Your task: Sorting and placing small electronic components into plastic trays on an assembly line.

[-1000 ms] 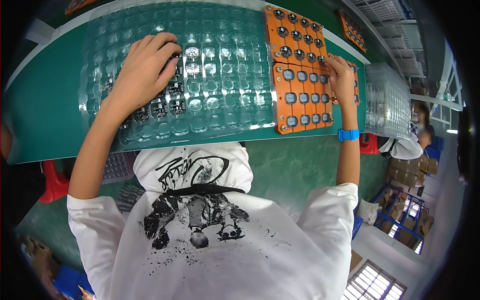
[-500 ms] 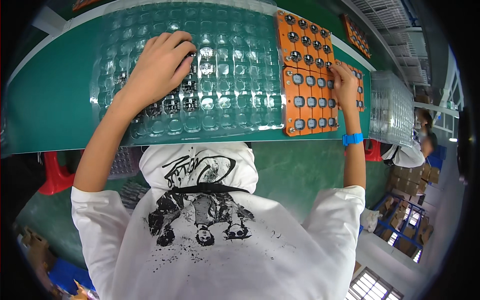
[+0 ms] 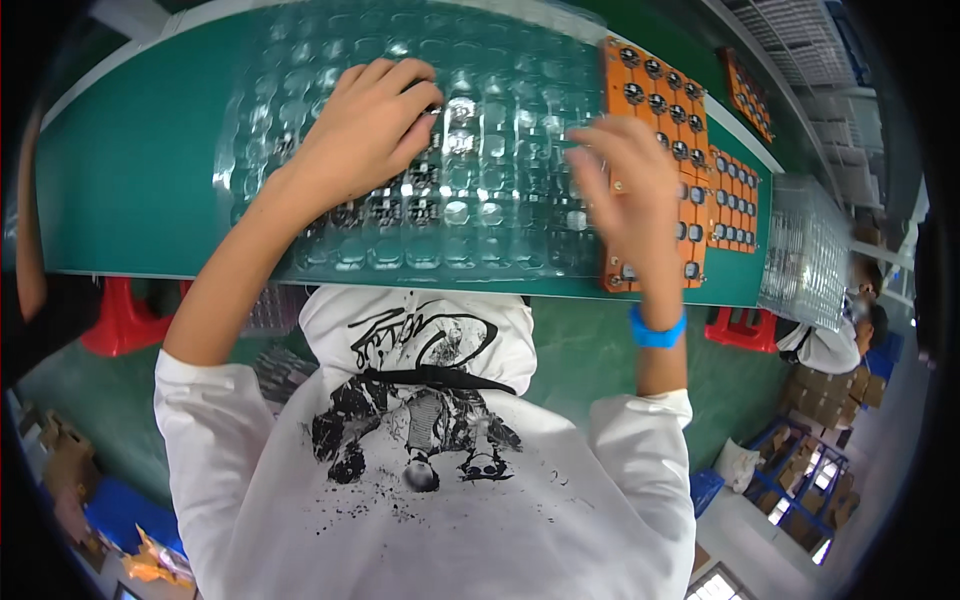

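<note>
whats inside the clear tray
Small dark parts sit in the clear tray, several of them close to the left hand. Whatever lies directly under that hand is covered and cannot be seen.

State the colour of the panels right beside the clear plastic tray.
The panels are orange, showing best in the head view.

Beyond a red stool (image 3: 742, 338), brown cardboard boxes (image 3: 818, 398) stand stacked.
</note>
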Available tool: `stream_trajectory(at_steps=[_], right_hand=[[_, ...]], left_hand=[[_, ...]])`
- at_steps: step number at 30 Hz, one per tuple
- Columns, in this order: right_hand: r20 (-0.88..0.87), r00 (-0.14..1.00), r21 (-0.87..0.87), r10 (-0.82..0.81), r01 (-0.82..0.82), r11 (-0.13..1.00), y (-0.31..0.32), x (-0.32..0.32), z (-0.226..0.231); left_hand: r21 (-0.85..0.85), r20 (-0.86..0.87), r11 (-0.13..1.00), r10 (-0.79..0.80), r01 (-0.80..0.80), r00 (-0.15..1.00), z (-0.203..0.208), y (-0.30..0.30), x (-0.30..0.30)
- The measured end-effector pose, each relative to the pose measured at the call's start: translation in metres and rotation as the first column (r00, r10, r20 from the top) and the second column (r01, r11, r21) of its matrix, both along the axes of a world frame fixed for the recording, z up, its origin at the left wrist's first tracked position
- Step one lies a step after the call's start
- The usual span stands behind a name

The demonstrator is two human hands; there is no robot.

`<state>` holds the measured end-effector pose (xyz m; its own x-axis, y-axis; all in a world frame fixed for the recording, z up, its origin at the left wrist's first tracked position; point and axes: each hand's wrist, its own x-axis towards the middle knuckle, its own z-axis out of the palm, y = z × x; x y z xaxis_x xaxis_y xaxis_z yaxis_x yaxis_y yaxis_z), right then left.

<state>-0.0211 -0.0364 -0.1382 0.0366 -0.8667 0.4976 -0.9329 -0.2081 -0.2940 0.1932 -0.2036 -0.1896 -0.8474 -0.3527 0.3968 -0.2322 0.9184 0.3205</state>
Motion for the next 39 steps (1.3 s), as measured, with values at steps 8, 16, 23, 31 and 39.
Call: stream_trajectory(at_steps=[8, 16, 23, 31, 39], right_hand=[[0.198, 0.943, -0.046, -0.268, 0.282, 0.958, 0.025, -0.05, -0.006], [-0.146, 0.818, -0.148, -0.556, 0.537, 0.83, -0.002, -0.154, -0.035], [-0.198, 0.737, 0.007, -0.647, 0.661, 0.75, -0.019, -0.175, -0.073], [-0.216, 0.749, -0.026, -0.626, 0.637, 0.77, -0.016, -0.178, -0.066], [-0.196, 0.928, 0.118, -0.315, 0.342, 0.932, 0.045, -0.149, -0.018]], left_hand=[[0.04, 0.03, 0.999, 0.012, -0.014, 0.999, 0.002, 0.001, 0.003], [0.019, 0.004, 1.0, 0.006, -0.006, 1.0, 0.002, -0.002, 0.004], [0.021, 0.019, 1.0, 0.008, -0.009, 1.0, 0.003, 0.001, 0.001], [0.011, -0.005, 1.0, 0.002, -0.002, 1.0, -0.001, 0.0, 0.002], [-0.002, 0.002, 1.0, 0.016, -0.016, 1.0, -0.002, -0.001, 0.003]])
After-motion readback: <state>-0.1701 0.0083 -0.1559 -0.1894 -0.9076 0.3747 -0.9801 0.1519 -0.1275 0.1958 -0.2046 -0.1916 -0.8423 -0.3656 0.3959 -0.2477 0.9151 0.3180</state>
